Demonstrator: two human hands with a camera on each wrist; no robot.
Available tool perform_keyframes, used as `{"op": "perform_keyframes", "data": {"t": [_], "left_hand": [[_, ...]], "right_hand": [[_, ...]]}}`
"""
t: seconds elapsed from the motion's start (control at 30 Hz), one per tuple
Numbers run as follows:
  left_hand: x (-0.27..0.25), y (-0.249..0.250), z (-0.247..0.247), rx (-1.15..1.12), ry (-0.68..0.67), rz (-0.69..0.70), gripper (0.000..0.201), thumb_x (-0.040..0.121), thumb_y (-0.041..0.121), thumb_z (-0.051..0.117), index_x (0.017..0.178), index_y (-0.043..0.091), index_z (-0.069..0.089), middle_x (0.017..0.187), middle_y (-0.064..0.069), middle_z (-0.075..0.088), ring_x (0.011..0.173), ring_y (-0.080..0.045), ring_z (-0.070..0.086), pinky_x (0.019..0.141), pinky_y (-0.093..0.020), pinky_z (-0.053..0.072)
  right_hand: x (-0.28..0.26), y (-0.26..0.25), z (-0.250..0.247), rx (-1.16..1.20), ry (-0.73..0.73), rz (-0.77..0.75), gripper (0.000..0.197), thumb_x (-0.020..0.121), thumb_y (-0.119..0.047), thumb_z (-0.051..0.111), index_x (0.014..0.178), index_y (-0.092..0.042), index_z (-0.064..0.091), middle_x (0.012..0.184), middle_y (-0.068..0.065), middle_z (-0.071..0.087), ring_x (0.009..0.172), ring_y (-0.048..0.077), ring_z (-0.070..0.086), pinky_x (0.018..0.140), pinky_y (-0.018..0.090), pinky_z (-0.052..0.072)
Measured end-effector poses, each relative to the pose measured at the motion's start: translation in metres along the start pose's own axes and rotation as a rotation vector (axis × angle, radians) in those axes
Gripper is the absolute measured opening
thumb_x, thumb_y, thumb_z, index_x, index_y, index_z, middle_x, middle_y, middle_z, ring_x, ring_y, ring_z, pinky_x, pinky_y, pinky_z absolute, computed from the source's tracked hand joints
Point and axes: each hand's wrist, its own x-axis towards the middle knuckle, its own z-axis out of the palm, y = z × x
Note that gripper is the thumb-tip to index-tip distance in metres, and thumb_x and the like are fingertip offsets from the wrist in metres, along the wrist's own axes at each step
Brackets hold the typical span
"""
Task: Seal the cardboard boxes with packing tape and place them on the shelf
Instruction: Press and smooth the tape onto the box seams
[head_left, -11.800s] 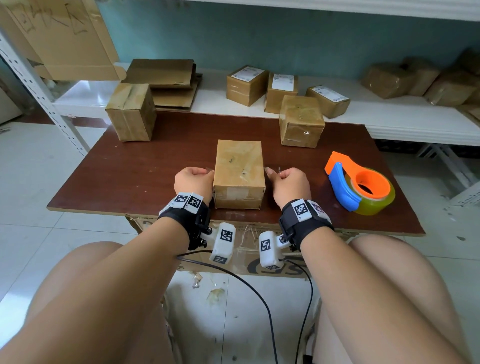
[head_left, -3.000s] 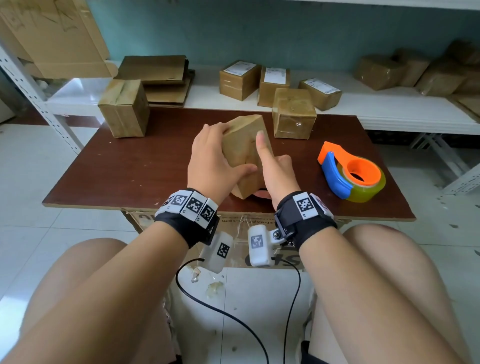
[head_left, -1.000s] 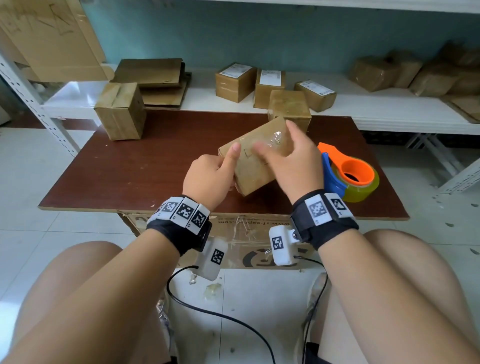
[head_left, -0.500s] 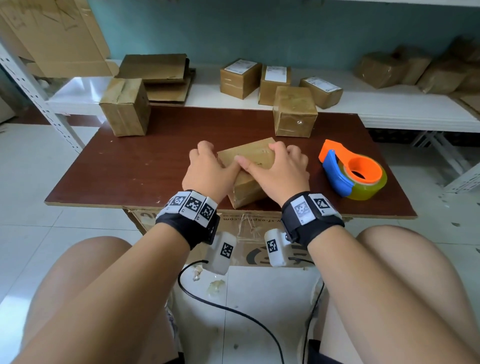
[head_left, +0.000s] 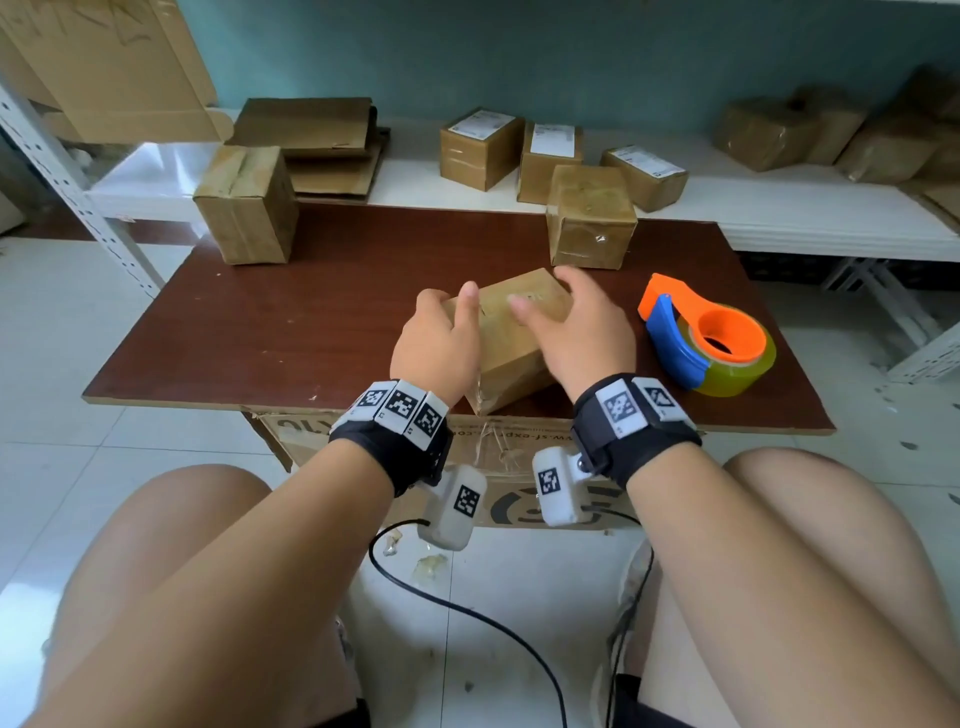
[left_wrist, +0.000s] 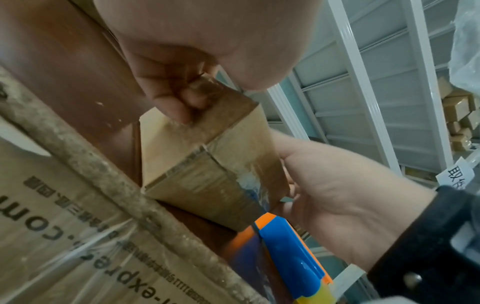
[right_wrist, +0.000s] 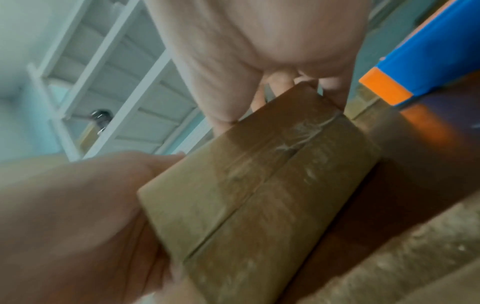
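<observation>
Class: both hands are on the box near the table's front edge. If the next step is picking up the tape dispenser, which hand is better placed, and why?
The right hand. The tape dispenser lies on the table just to its right, with nothing between them. The left hand grips the far side of the box and could steady it.

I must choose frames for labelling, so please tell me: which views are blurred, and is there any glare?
Head view: sharp, edges bent by the wide lens, soft glare on the shelf. Left wrist view: mostly clear, box readable. Right wrist view: motion-blurred, box and left hand smeared.
</observation>
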Motion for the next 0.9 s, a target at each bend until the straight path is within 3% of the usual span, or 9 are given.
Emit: {"op": "perform_keyframes", "data": {"t": [0.1, 0.17, 0.27, 0.37, 0.5, 0.63, 0.7, 0.83, 0.9], "left_hand": [[-0.001, 0.002, 0.004, -0.036, -0.08, -0.105, 0.098, 0.095, 0.084, 0.04, 0.16, 0.011, 0.031, 0.145, -0.008, 0.058, 0.121, -0.027, 0.061, 0.09, -0.036, 0.044], [0.002, 0.002, 0.005, -0.004, -0.101, -0.132, 0.109, 0.083, 0.093, 0.051, 0.151, 0.008, 0.041, 0.133, -0.006, 0.064, 0.108, -0.023, 0.064, 0.081, -0.036, 0.048], [0.017, -0.003, 0.003, 0.061, -0.041, -0.091, 0.076, 0.084, 0.082, 0.062, 0.104, 0.009, 0.066, 0.09, -0.002, 0.071, 0.079, -0.02, 0.069, 0.059, -0.031, 0.046], [0.026, 0.0, 0.0, 0.069, 0.008, -0.017, 0.057, 0.104, 0.055, 0.053, 0.068, 0.011, 0.057, 0.068, -0.005, 0.064, 0.071, -0.031, 0.066, 0.06, -0.033, 0.043], [0.018, 0.001, 0.007, 0.128, 0.044, 0.057, 0.05, 0.114, 0.041, 0.037, 0.076, 0.013, 0.055, 0.079, -0.006, 0.061, 0.082, -0.033, 0.059, 0.075, -0.035, 0.04], [0.012, -0.002, 0.01, 0.172, 0.01, 0.099, 0.05, 0.115, 0.041, 0.032, 0.075, 0.017, 0.049, 0.081, -0.004, 0.06, 0.083, -0.033, 0.059, 0.074, -0.036, 0.039], [0.011, -0.002, 0.009, 0.199, 0.003, 0.108, 0.049, 0.115, 0.042, 0.031, 0.079, 0.015, 0.051, 0.086, -0.008, 0.063, 0.084, -0.034, 0.061, 0.075, -0.037, 0.04], [0.011, -0.002, 0.009, 0.184, -0.004, 0.095, 0.046, 0.116, 0.04, 0.031, 0.093, 0.011, 0.057, 0.093, -0.009, 0.064, 0.087, -0.034, 0.06, 0.077, -0.038, 0.042], [0.012, -0.002, 0.009, 0.179, 0.003, 0.096, 0.044, 0.116, 0.039, 0.03, 0.094, 0.011, 0.055, 0.09, -0.005, 0.062, 0.085, -0.031, 0.058, 0.077, -0.037, 0.039]], "right_hand": [[0.004, 0.006, -0.007, 0.045, 0.122, 0.027, 0.039, 0.109, -0.038, 0.052, 0.145, -0.031, 0.062, 0.135, -0.001, 0.072, 0.128, 0.027, 0.063, 0.105, 0.042, 0.05], [-0.001, 0.004, -0.006, 0.03, 0.153, 0.042, 0.038, 0.113, -0.03, 0.041, 0.142, -0.03, 0.065, 0.137, -0.002, 0.071, 0.128, 0.028, 0.062, 0.103, 0.039, 0.047], [-0.008, -0.001, -0.003, 0.073, 0.117, 0.098, 0.04, 0.113, -0.041, 0.037, 0.142, -0.03, 0.062, 0.135, -0.001, 0.07, 0.127, 0.03, 0.061, 0.093, 0.036, 0.043], [-0.01, -0.008, -0.005, 0.042, 0.022, 0.122, 0.076, 0.096, -0.079, 0.045, 0.152, -0.028, 0.051, 0.144, 0.001, 0.063, 0.134, 0.029, 0.056, 0.102, 0.042, 0.045], [-0.007, -0.009, -0.005, -0.172, -0.046, 0.107, 0.116, 0.066, -0.1, 0.056, 0.156, -0.027, 0.044, 0.151, 0.002, 0.053, 0.14, 0.031, 0.049, 0.104, 0.047, 0.047], [0.012, 0.005, -0.008, -0.084, 0.077, 0.086, 0.05, 0.098, -0.068, 0.055, 0.135, -0.035, 0.065, 0.13, -0.006, 0.071, 0.123, 0.025, 0.065, 0.091, 0.043, 0.054], [0.017, 0.004, -0.009, -0.12, 0.11, 0.086, 0.038, 0.107, -0.058, 0.047, 0.117, -0.031, 0.072, 0.115, -0.003, 0.074, 0.112, 0.03, 0.068, 0.078, 0.039, 0.05], [0.004, -0.014, -0.01, -0.221, -0.096, 0.07, 0.103, 0.066, -0.104, 0.046, 0.136, -0.031, 0.06, 0.132, 0.001, 0.065, 0.125, 0.031, 0.06, 0.089, 0.041, 0.047], [0.003, -0.013, -0.008, -0.227, -0.097, 0.047, 0.105, 0.062, -0.102, 0.055, 0.14, -0.033, 0.056, 0.137, 0.0, 0.063, 0.128, 0.028, 0.058, 0.091, 0.041, 0.048]]}}
